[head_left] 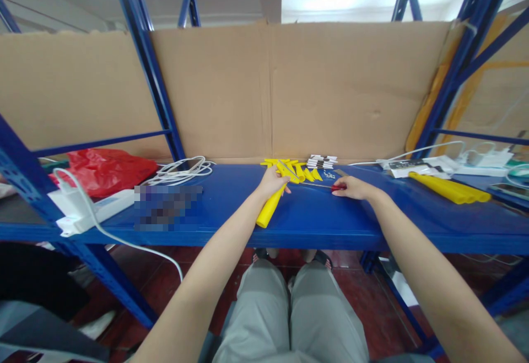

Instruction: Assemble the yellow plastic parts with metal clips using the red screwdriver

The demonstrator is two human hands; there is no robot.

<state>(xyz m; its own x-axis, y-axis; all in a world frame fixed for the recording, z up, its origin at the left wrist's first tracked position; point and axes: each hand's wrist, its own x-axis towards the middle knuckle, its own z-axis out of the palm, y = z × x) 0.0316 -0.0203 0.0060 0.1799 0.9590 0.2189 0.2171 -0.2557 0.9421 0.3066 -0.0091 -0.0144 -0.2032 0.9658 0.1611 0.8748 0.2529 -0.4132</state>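
Observation:
My left hand point(271, 183) is closed on a yellow tube point(270, 207), whose lower end points toward the table's front edge. Just beyond the fingers lies another yellow piece point(295, 172) with a thin dark line along it; whether it belongs to the same tube I cannot tell. My right hand point(354, 188) pinches the red handle of what looks like a screwdriver point(338, 188). Its thin metal shaft points left, toward the yellow pieces. Several short yellow cut pieces point(309, 175) lie behind, beside a stack of black-and-white packets point(321, 162).
The blue table point(231, 209) backs onto a cardboard wall point(215, 93). To the left are a red plastic bag point(107, 170), a coiled white cable point(185, 170) and a power strip point(105, 207). Long yellow tubes point(448, 188) lie at right, near white packets point(421, 167).

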